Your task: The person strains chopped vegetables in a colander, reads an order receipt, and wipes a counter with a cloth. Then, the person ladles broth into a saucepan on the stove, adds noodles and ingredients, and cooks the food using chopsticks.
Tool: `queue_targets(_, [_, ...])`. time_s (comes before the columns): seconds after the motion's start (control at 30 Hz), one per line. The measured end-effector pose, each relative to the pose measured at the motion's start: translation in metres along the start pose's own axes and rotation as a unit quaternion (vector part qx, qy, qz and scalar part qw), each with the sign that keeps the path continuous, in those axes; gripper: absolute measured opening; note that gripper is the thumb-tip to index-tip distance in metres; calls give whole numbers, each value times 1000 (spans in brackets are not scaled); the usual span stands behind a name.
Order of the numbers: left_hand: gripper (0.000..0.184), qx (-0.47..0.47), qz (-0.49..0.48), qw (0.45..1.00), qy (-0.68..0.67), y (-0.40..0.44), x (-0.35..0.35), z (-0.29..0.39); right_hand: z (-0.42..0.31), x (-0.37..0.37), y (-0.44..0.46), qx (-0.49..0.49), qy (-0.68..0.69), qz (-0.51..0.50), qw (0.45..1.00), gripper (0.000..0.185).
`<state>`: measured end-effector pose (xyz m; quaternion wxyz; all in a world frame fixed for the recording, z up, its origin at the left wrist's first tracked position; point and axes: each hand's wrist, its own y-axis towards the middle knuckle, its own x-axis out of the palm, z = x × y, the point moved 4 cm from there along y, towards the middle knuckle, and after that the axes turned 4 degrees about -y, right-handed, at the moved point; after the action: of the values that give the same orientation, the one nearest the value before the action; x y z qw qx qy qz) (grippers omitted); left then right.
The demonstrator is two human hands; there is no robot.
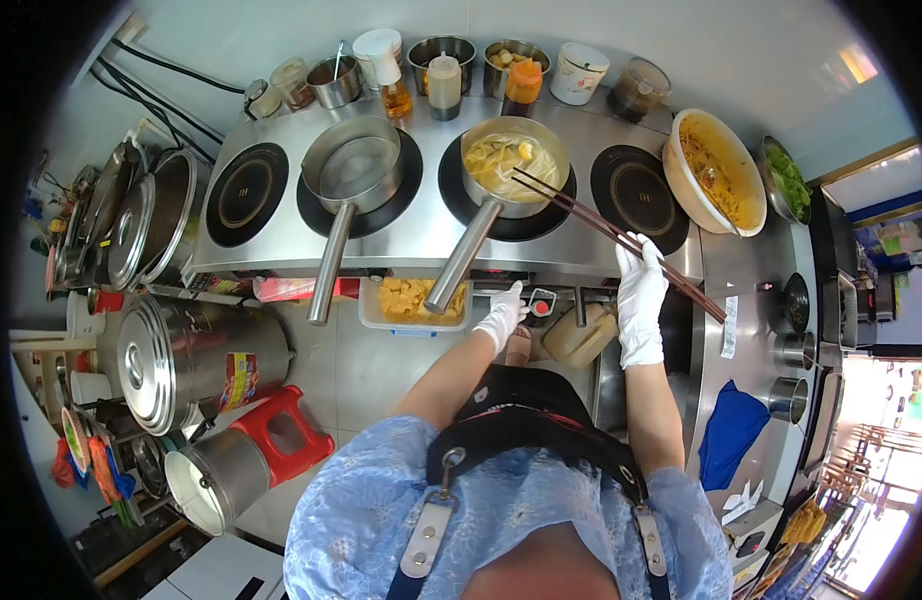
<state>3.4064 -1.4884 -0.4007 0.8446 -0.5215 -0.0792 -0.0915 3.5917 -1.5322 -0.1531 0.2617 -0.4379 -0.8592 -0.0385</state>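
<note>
My right hand point(641, 300), in a white glove, is closed around a pair of long brown chopsticks point(601, 224). Their tips reach into a saucepan point(523, 210) of noodles point(508, 165) in yellowish broth on an induction burner. My left hand point(503, 315), also gloved, is low at the front edge of the stove, right of the pan's long handle point(464, 256). Its fingers point forward near the control panel, and no object shows in them. To the left stands a second saucepan point(353, 165) that looks to hold clear liquid.
Squeeze bottles point(444, 88), jars and metal pots line the back of the stove point(271, 245). A large white bowl point(681, 165) of noodle-like food stands at right. Below are a tub of yellow pieces point(421, 300), a big lidded pot point(146, 365) and a red stool point(286, 435).
</note>
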Motion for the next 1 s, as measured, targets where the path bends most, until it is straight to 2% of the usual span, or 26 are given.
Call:
queue_targets(0.03, [51,-10,20,999,-25,11,11,-3,-5,1,-2,-3,3,-2,1000,16])
queue_targets(0.07, [51,-30,-11,995,-98,25,19,-8,-10,0,-4,-5,1,0,1000,16])
queue_targets(0.1, [51,-31,-13,995,-97,37,27,-16,-16,1,-5,-22,-14,-4,1000,16])
queue_targets(0.17, [46,24,23,984,-175,30,36,-13,-25,1,-7,-38,-30,-6,999,16])
queue_targets(0.3, [39,30,64,965,-253,33,38,-15,-35,2,-8,-62,-44,-21,997,15])
queue_targets(0.33, [32,40,75,955,-283,30,38,-15,-36,3,-8,-64,-46,-24,997,15])
queue_targets(0.47, [23,109,77,964,-230,30,34,-12,-33,4,-6,-65,-50,-23,996,15])
queue_targets(0.6, [22,160,97,952,-243,40,35,-18,-30,9,-7,-95,-55,-38,993,15])
queue_targets(0.67, [21,192,115,959,-172,42,34,-15,-30,12,-10,-102,-68,-35,992,15])
queue_targets(0.8, [19,174,111,948,-241,27,38,-13,-32,19,-16,-115,-97,-39,988,17])
queue_targets(0.9, [24,170,111,957,-205,37,32,-15,-36,25,-20,-134,-114,-57,983,18])
queue_targets(0.97, [31,100,144,980,-91,57,24,-25,-39,32,-21,-154,-121,-74,978,18])
queue_targets(1.0, [39,127,149,971,-139,63,22,-31,-43,39,-24,-215,-206,-98,950,18])
